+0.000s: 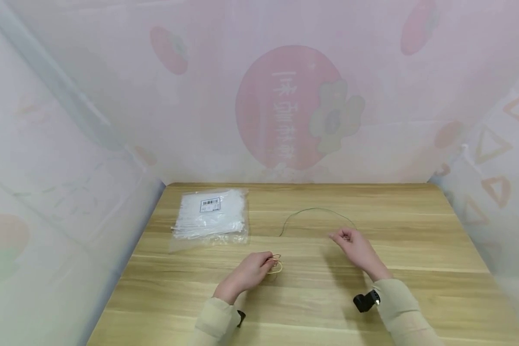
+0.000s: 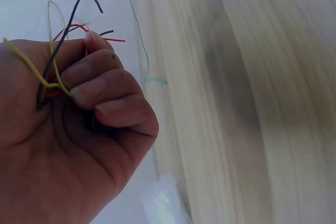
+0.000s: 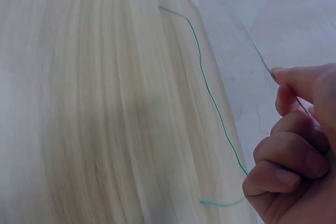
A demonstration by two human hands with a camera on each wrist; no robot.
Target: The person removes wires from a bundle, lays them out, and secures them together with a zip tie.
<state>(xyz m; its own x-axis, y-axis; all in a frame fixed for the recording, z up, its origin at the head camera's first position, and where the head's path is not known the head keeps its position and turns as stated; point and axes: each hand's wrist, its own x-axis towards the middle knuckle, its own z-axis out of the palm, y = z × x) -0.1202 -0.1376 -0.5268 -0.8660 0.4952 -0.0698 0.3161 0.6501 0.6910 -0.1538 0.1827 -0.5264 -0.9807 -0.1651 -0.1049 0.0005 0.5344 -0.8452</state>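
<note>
Three pale walls (image 1: 199, 120) stand around one table (image 1: 294, 307). The table is brown with wood stripes.

One clear bag (image 1: 227, 218) lies at the far left of the table. It is full of thin white sticks (image 1: 199, 231), too many to count.

Two light sleeves (image 1: 398, 300) come in from the near side, one on each arm. Two hands come out of them. The left hand (image 1: 248, 270) has its fingers curled around a bunch of wires (image 1: 278, 265). The right hand (image 1: 355, 249) pinches one thin wire (image 3: 261, 57) with its thumb and finger. The two hands are well apart, over the table.

Two black gadgets (image 1: 365, 302) sit at the wrists, one on each.

One white label (image 1: 210, 205) is on the bag, with a bar code.

The bunch has three colors: yellow, red and black. I cannot tell how many of each. One green wire (image 3: 207, 85) lies bent on the table near the far edge, right of the bag.
</note>
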